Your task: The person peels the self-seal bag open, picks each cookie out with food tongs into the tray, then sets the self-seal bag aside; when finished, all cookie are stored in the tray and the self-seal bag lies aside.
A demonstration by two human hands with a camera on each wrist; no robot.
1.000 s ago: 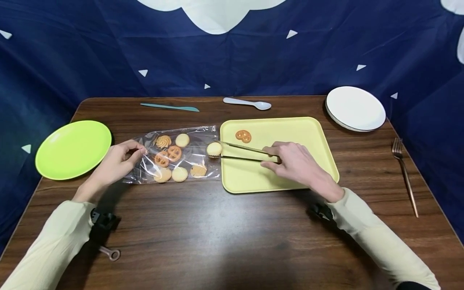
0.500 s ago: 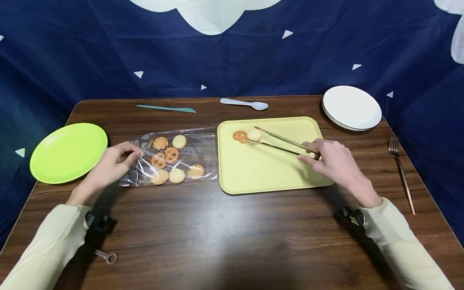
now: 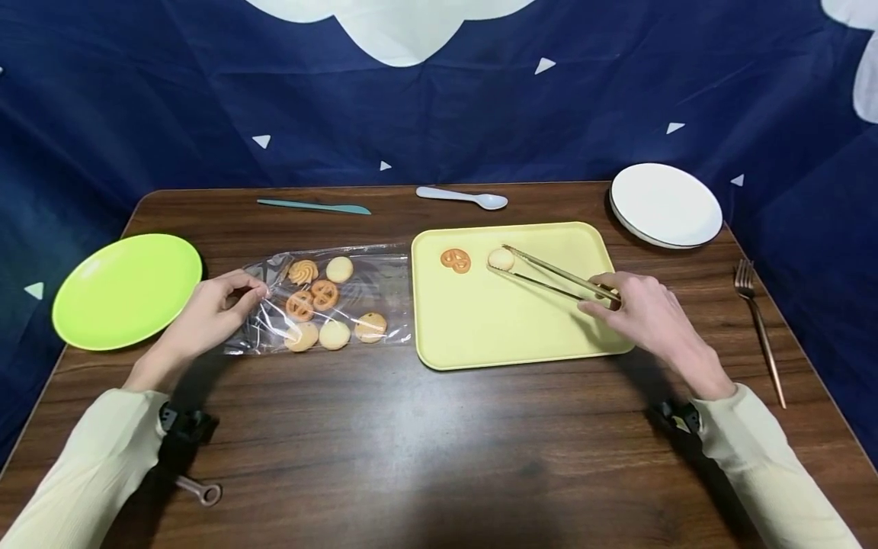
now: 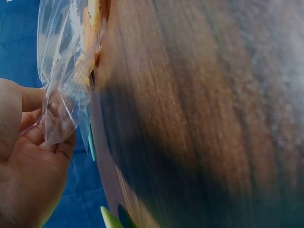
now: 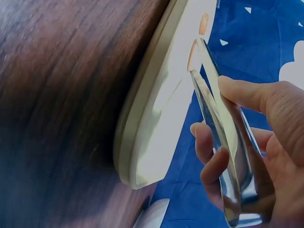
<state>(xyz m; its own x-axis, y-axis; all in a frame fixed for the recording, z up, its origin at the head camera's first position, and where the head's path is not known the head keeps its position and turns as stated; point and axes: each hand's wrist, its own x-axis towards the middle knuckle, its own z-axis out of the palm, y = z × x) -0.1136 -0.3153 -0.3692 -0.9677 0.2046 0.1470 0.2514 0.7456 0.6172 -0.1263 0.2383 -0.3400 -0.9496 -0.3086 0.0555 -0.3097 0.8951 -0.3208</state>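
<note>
My left hand (image 3: 213, 314) pinches the gathered left end of a clear plastic bag (image 3: 391, 286) between thumb and fingers; the left wrist view shows the film (image 4: 61, 109) bunched there. Several cookies lie inside: a swirl (image 3: 303, 271), pretzel shapes (image 3: 299, 305) and round ones (image 3: 334, 335). Over the right part of the yellow tray (image 3: 466, 335), my right hand (image 3: 648, 316) holds gold metal tongs (image 5: 228, 128). The tong tips stand either side of a pale round cookie (image 3: 501, 259); whether they still squeeze it I cannot tell. A pretzel cookie (image 3: 456, 261) lies to its left on the tray.
A green plate (image 3: 126, 293) is at the left, a white plate (image 3: 665, 204) at back right. A teal knife (image 3: 315, 206) and a pale spoon (image 3: 463, 198) lie along the back edge. At the right lies a fork (image 3: 760, 332); a brown handle (image 3: 202, 490) shows by the left sleeve.
My right hand has carried the pale round cookie in the tongs from the bag's right end onto the tray, right of the pretzel cookie. My left hand keeps its pinch on the bag.
</note>
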